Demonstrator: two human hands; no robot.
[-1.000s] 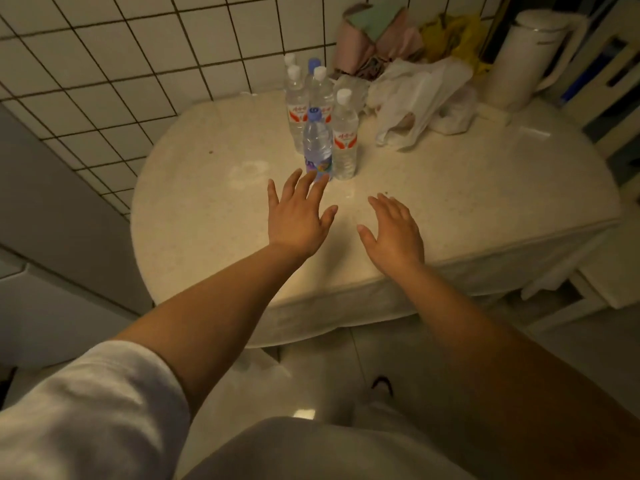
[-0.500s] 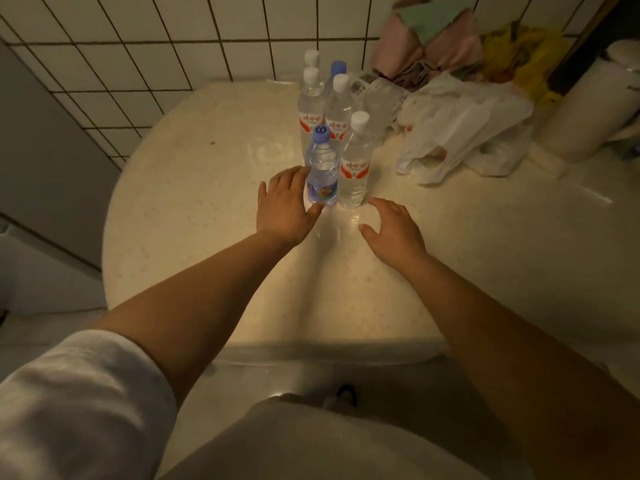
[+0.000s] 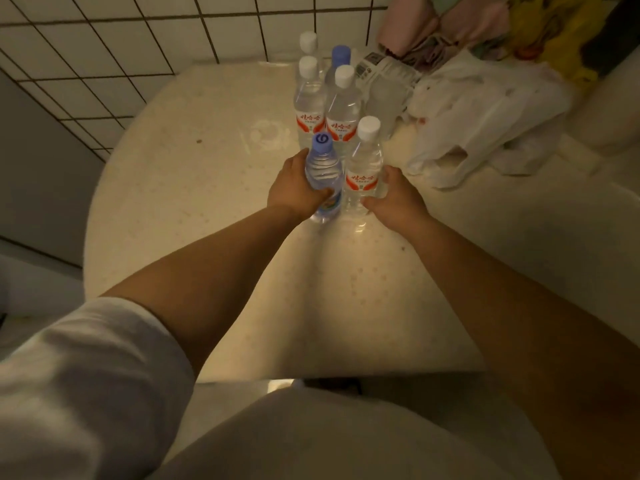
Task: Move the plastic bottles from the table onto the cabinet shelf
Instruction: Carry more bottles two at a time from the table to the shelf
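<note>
Several clear plastic bottles stand in a cluster on the round cream table (image 3: 194, 188). My left hand (image 3: 294, 188) grips the nearest one, a blue-capped bottle (image 3: 323, 168), round its lower body. My right hand (image 3: 394, 197) holds the white-capped, red-labelled bottle (image 3: 363, 164) beside it, thumb in front and fingers behind. Both bottles stand upright on the table. Behind them are two more red-labelled bottles (image 3: 310, 102) (image 3: 343, 109), plus another blue-capped bottle (image 3: 341, 57) and a white-capped one (image 3: 308, 41) at the back. No cabinet shelf is in view.
A white plastic bag (image 3: 478, 116) lies crumpled right of the bottles, with pink and yellow cloth (image 3: 485, 26) piled behind it. A tiled wall (image 3: 121, 39) runs behind the table. A grey surface (image 3: 38, 168) sits at the left.
Both hands have reached forward from open above the table and closed round the two front bottles. The camera has come closer over the table.
</note>
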